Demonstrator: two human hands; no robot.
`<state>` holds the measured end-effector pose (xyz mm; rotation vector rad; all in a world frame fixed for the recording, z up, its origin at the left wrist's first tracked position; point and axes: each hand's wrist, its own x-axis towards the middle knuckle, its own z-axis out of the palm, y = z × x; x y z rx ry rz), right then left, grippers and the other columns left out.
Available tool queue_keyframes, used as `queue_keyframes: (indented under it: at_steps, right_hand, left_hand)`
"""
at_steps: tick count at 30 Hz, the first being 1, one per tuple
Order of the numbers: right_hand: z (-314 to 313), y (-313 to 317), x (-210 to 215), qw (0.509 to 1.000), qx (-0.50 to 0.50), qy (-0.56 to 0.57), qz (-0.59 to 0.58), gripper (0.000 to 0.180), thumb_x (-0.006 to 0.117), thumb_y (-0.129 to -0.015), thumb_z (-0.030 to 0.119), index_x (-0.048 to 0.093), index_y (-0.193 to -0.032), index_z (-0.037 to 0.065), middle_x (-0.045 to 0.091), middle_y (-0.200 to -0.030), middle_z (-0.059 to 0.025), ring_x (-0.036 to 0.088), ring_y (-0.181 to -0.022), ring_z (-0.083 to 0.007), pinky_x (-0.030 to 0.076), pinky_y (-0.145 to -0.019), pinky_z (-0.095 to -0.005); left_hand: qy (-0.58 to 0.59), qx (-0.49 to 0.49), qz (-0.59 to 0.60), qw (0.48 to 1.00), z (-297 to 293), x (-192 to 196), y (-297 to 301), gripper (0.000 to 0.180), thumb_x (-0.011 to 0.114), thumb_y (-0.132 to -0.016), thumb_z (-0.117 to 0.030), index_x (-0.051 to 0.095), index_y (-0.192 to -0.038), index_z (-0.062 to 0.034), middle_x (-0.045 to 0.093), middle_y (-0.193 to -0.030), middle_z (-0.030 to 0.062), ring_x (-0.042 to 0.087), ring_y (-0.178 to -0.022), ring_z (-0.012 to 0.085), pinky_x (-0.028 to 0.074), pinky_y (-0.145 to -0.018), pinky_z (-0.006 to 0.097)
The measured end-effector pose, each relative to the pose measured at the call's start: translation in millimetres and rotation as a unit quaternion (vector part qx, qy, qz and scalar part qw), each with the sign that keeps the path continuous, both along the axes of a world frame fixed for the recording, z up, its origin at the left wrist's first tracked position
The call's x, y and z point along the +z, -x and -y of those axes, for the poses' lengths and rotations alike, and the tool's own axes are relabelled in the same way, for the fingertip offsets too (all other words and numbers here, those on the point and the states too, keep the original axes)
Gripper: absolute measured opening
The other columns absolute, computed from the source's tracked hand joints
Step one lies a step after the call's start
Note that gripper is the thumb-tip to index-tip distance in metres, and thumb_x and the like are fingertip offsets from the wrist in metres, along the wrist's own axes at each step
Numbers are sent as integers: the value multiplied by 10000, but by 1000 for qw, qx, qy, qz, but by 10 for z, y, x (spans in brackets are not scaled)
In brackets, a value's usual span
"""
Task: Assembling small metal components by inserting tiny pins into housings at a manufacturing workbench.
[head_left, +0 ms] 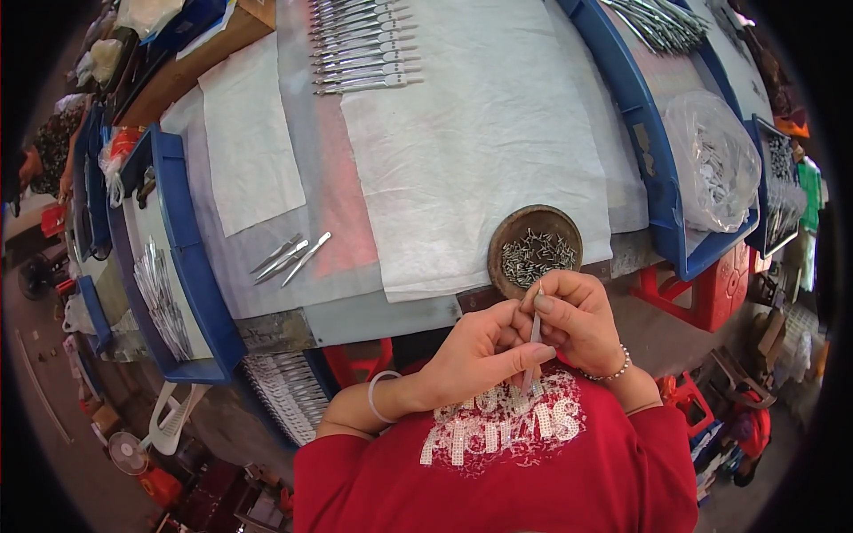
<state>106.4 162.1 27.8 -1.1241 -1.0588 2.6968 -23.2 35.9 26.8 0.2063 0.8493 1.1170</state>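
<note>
1. Both of your hands are closed on one slim silver metal handle piece (535,333), which stands nearly upright between them, close in front of your chest at the near edge of the table.
2. Your left hand (475,355) pinches its lower part, thumb and forefinger pressed flat along it.
3. Your right hand (577,320) pinches its upper end, fingertips bunched round the tip; whether anything small sits there you cannot tell.
4. Just beyond your right hand, touching distance from the fingers, sits a round brown wooden bowl (508,233) full of small silver metal bits.
5. Under the bowl's far side lies a wide white cloth sheet (480,151) covering the table.
6. To the left on the table, three loose silver handles (289,258) lie side by side, angled.
7. At the far edge, a neat row of silver handles (362,49) lies on the cloth.
8. To the right, a blue plastic tray (644,151) holds a clear plastic bag (715,160) of small metal parts.
9. On the left, another blue plastic tray (191,266) holds a heap of silver blades (162,298).
</note>
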Motion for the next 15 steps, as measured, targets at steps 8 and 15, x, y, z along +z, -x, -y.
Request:
queue_keyframes:
  at_steps: [8,15]
  right_hand:
    - [-45,15,31,998,-58,-26,-6,92,580,-910,82,609,-919,-4,585,-687,-24,439,-506,-34,331,-450,-169]
    - [-516,-40,351,930,194,-305,-69,222,646,-854,48,611,-1070,12,648,-850,-20,600,-740,-60,484,-643,-211]
  left_hand:
    - [9,83,-53,995,28,-19,15,120,585,-913,-55,510,-995,-10,606,-767,50,584,-679,76,466,-584,197]
    - [-3,340,-10,940,77,11,151,81,529,-894,-7,520,-972,13,561,-775,101,546,-649,174,459,-583,304]
